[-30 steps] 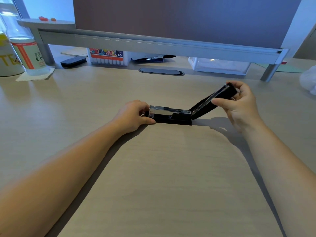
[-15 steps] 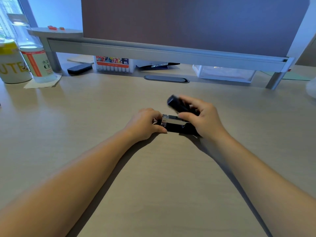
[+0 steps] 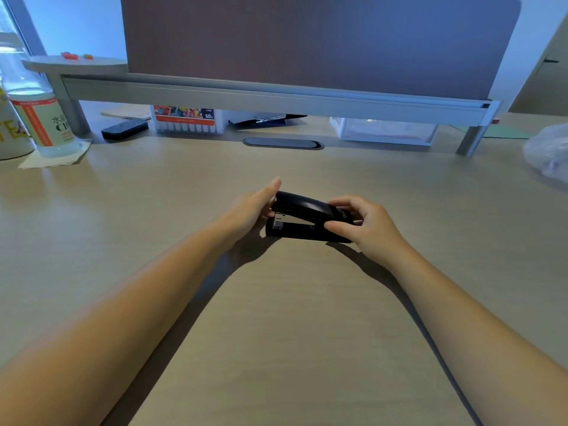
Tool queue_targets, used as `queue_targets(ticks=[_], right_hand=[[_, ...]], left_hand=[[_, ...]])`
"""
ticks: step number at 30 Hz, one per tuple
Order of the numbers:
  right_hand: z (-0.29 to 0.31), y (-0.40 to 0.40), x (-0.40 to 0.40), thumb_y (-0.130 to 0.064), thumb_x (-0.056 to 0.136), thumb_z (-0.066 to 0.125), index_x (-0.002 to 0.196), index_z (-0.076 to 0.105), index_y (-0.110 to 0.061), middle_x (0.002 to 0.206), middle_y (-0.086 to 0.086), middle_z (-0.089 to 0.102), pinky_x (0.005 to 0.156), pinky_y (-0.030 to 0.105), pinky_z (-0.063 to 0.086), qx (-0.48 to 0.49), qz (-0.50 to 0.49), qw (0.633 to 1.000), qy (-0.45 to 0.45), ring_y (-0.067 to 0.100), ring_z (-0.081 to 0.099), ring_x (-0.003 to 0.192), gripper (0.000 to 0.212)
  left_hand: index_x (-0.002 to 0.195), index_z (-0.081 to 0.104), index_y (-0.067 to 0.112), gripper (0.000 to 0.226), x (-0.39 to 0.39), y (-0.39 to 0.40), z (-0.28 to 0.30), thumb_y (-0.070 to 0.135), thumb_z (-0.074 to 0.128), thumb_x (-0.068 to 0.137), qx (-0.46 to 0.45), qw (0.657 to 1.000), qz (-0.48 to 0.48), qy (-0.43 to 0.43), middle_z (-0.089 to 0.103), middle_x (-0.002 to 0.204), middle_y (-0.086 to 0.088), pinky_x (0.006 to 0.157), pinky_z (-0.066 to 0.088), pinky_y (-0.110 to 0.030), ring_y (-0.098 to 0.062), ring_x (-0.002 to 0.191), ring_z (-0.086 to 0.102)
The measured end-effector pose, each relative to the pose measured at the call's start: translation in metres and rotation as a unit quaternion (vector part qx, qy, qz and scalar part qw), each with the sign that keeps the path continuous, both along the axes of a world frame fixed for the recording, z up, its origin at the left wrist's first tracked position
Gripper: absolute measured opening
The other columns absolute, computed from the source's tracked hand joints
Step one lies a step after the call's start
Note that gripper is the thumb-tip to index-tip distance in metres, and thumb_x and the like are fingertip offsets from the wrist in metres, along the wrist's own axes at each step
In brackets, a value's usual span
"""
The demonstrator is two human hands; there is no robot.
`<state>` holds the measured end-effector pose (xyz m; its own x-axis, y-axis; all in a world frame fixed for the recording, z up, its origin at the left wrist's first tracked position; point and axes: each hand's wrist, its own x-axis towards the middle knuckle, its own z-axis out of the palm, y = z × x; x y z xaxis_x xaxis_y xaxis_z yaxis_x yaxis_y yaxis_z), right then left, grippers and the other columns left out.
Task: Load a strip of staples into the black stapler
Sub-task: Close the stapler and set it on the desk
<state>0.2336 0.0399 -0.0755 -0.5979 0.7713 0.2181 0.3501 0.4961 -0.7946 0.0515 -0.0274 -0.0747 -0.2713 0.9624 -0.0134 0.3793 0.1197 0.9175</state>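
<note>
The black stapler [image 3: 302, 217] lies closed at the bench [image 3: 276, 318] centre. The right hand [image 3: 365, 224] pinches its rear end; the left hand [image 3: 250, 207], fingers straight, rests flat against its front. At eleven o'clock stands a marker box [image 3: 184, 118] reading "60", at ten a labelled bottle [image 3: 40, 118], and at two a clear plastic bin [image 3: 384, 130].

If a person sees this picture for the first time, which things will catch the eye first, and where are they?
The eye falls first on the glossy black stapler, closed, on the pale wooden desk at the centre. The left hand touches its front end with open fingers, and the right hand pinches its rear end. At the far left stands a clear plastic bottle with an orange label, and a dark partition panel fills the background.
</note>
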Motion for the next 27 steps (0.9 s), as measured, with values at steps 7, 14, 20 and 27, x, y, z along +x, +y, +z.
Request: queue_targets(ticks=[7, 14, 20, 27], right_hand=[[-0.003, 0.002, -0.003, -0.013, 0.079, 0.061, 0.107, 0.056, -0.017, 0.096, -0.006, 0.053, 0.085, 0.03, 0.043, 0.001, -0.004, 1.0, 0.009, 0.017, 0.05, 0.095, 0.028], [-0.004, 0.002, -0.003, -0.012, 0.08, 0.06, 0.11, 0.054, -0.016, 0.103, -0.003, 0.052, 0.072, 0.015, 0.039, 0.025, 0.003, 1.0, -0.003, 0.013, 0.047, 0.094, 0.032], [-0.004, 0.005, 0.001, -0.005, 0.073, 0.064, 0.117, 0.05, -0.022, 0.121, 0.008, 0.053, 0.092, 0.032, 0.04, 0.048, 0.01, 0.998, -0.047, 0.017, 0.045, 0.106, 0.049], [-0.005, 0.012, -0.004, -0.007, 0.073, 0.066, 0.119, 0.047, -0.018, 0.124, 0.009, 0.053, 0.088, 0.027, 0.036, 0.053, -0.006, 0.997, -0.062, 0.018, 0.046, 0.107, 0.051]], left_hand=[[0.077, 0.058, 0.016, 0.027, -0.002, 0.002, 0.001, 0.038, 0.045, 0.084, -0.029, 0.999, 0.019, -0.007, 0.056, 0.079, -0.008, 0.068, 0.038, -0.025, -0.019, 0.075, 0.052], [0.094, 0.055, 0.007, 0.028, 0.0, -0.001, -0.002, 0.032, 0.043, 0.087, 0.008, 0.999, 0.012, 0.029, 0.054, 0.078, -0.002, 0.068, 0.038, -0.022, -0.014, 0.075, 0.051], [0.083, 0.053, 0.021, 0.015, -0.002, -0.006, -0.006, 0.034, 0.046, 0.084, 0.023, 0.999, -0.033, -0.002, 0.056, 0.082, 0.003, 0.072, 0.042, -0.025, -0.014, 0.083, 0.055], [0.095, 0.061, 0.01, 0.031, -0.025, -0.001, -0.014, 0.026, 0.069, 0.07, 0.025, 0.958, -0.011, 0.285, 0.042, 0.071, 0.012, 0.062, 0.033, -0.025, -0.01, 0.072, 0.039]])
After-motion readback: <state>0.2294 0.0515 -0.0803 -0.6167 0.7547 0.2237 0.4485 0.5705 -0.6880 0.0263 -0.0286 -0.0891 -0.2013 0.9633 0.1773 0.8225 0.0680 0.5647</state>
